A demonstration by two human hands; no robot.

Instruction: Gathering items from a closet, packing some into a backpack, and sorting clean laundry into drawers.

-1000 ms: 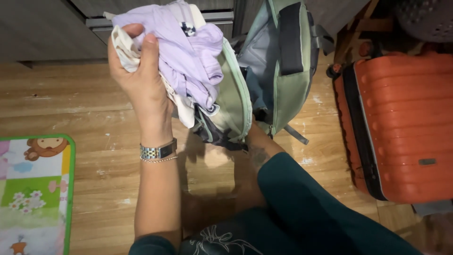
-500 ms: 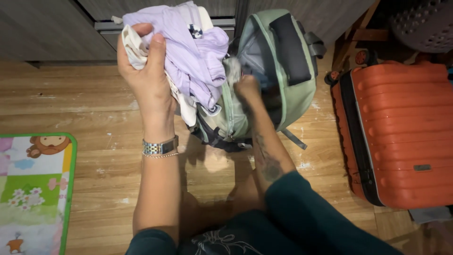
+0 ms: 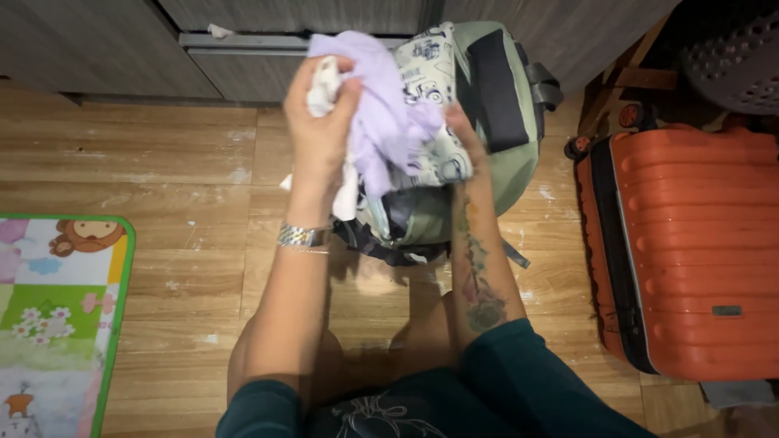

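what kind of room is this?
Likely a home room, perhaps a bedroom: worn wooden plank floor, a colourful cartoon play mat, an orange ribbed hard-shell suitcase, and a green backpack standing against grey cabinets.

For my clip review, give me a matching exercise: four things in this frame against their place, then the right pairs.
Things:
1. bundle of clothes
2. suitcase
3. play mat
4. wristwatch

Places:
A. flat on the floor at the left edge
B. on the left forearm
C. held by both hands over the green backpack
D. on the floor at the right, orange and ribbed

Pairs: 1-C, 2-D, 3-A, 4-B
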